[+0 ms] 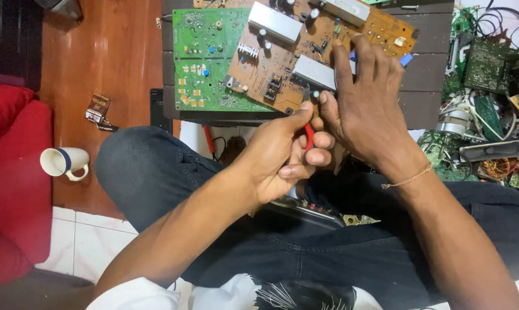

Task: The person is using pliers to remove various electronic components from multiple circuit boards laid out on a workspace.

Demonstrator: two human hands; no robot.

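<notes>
the left hand [285,152] is curled tight around the red handles of a small cutting tool [309,136], its tip at the near edge of the brown circuit board [305,54]. just right of it, touching, the right hand [365,103] lies spread and flat on that board, fingers apart, pressing beside a silver heat sink [314,73].

Single head-worn cam, looking steeply down over the wearer's own lap – crossed legs in dark trousers fill the lower frame. View faces fwd to a dark counter [426,74] at top, close in, both forearms entering from the bottom corners. Wood floor [110,57] at left, heap of scrap boards [489,109] at right edge – no 2nd view.
</notes>
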